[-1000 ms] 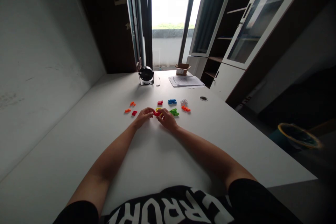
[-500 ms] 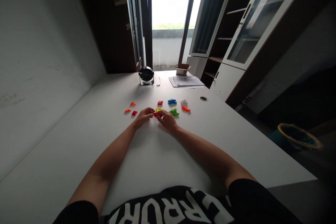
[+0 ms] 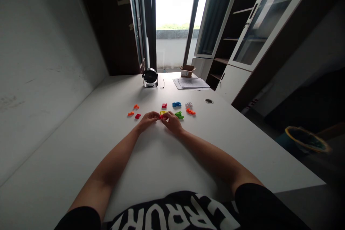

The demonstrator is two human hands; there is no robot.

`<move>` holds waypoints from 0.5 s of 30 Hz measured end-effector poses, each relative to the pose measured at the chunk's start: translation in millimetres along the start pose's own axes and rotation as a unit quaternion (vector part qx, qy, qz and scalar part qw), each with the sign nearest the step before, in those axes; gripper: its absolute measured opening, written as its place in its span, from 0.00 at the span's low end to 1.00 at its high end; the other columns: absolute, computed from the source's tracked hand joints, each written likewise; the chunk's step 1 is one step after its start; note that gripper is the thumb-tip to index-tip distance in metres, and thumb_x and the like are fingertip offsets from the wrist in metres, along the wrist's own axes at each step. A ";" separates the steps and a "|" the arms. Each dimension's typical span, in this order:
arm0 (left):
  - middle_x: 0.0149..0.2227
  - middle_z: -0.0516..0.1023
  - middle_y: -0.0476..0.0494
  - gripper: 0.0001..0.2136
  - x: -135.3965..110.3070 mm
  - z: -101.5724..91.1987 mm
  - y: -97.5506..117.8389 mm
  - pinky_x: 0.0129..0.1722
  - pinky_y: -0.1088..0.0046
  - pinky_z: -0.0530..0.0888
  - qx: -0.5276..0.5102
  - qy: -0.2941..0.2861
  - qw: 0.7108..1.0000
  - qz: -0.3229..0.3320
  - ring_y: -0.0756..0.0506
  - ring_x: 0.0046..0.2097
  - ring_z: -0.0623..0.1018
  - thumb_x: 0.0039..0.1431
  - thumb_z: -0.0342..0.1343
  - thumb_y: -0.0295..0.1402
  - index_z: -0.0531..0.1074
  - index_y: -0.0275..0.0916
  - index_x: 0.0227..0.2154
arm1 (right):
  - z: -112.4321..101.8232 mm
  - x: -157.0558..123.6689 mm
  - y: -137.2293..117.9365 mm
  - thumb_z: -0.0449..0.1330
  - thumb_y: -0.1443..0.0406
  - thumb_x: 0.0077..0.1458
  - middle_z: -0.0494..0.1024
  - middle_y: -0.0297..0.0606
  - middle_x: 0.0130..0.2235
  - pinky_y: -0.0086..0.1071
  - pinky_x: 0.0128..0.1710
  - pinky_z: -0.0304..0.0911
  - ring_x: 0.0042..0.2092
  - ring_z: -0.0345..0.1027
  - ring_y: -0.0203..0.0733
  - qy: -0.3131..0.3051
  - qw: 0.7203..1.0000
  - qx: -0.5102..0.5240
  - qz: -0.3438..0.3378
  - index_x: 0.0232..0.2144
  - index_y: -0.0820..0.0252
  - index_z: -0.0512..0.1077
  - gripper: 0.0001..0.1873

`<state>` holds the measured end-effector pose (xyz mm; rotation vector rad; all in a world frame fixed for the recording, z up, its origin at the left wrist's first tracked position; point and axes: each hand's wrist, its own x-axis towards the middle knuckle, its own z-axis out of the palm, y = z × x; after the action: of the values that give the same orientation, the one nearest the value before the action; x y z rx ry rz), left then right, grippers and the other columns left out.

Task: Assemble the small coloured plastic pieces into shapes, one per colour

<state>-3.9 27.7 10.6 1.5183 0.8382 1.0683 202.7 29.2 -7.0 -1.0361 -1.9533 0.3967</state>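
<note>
"Pinching a small red piece point(image 3: 161, 116), are they?"

"Yes. The left hand point(image 3: 148, 120) and the right hand point(image 3: 172, 122) are together, fingertips clamped on it from both sides, near the middle of the white table point(image 3: 161, 151). I can't tell whether it touches the tabletop."

"What differs from half a second ago?"

"The left fingertips are further in, closer to the right ones. The gap between the hands is narrower, and the red piece sits slightly further right."

"And around them?"

"Same places as before. A yellow toy point(image 3: 162, 112) is just beyond the fingers, partly hidden, and a green toy point(image 3: 179, 115) lies just beside the right hand, with an orange toy point(image 3: 191, 111) further right."

"Behind those?"

"A red toy point(image 3: 164, 105), a blue toy point(image 3: 176, 104) and a white toy point(image 3: 189, 104), left to right."

"On the left side?"

"A red block point(image 3: 137, 116) near the left hand, and two orange bits, one at the back point(image 3: 136, 106), one in front point(image 3: 130, 114). They haven't shifted either."
</note>
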 end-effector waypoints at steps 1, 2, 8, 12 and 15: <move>0.41 0.80 0.41 0.14 -0.1 -0.1 0.6 0.41 0.69 0.72 0.003 0.000 1.000 -0.003 0.45 0.40 0.77 0.55 0.63 0.39 0.77 0.36 0.42 | 0.1 -0.2 0.0 0.63 0.61 0.61 0.75 0.37 0.40 0.31 0.38 0.65 0.35 0.70 0.37 0.001 1.000 -0.001 0.001 0.39 0.57 0.74 0.06; 0.41 0.81 0.41 0.14 -0.1 -0.3 1.1 0.40 0.69 0.72 0.007 0.000 1.000 -0.007 0.45 0.40 0.77 0.55 0.62 0.38 0.78 0.36 0.41 | 0.3 -0.3 -0.1 0.64 0.61 0.60 0.75 0.37 0.41 0.31 0.38 0.65 0.35 0.70 0.37 0.002 1.000 -0.002 0.001 0.39 0.57 0.74 0.07; 0.41 0.82 0.40 0.12 1.1 -0.6 0.6 0.44 0.66 0.72 0.020 0.011 1.000 -0.020 0.42 0.43 0.78 0.53 0.60 0.34 0.80 0.37 0.39 | -0.6 0.0 -1.0 0.64 0.61 0.60 0.74 0.38 0.42 0.31 0.37 0.65 0.36 0.70 0.38 0.017 1.000 -0.015 -0.004 0.39 0.57 0.73 0.07; 0.39 0.82 0.41 0.11 1.7 0.1 -0.1 0.48 0.63 0.72 0.007 0.014 1.000 -0.026 0.41 0.45 0.78 0.53 0.58 0.34 0.81 0.37 0.38 | -2.1 0.8 -1.6 0.63 0.61 0.61 0.73 0.38 0.42 0.32 0.38 0.66 0.37 0.70 0.39 0.019 0.999 -0.022 -0.013 0.39 0.57 0.73 0.06; 0.40 0.82 0.41 0.11 1.9 0.5 0.5 0.49 0.63 0.72 -0.010 0.014 1.000 -0.018 0.42 0.44 0.79 0.52 0.58 0.33 0.80 0.38 0.38 | -3.2 1.2 -2.2 0.62 0.62 0.62 0.73 0.39 0.42 0.32 0.37 0.65 0.37 0.70 0.39 0.017 0.999 -0.030 -0.021 0.38 0.57 0.73 0.05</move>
<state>-2.8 29.2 11.5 1.4701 0.8684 1.0702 203.8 28.5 -3.2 -1.0311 -1.9627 0.2977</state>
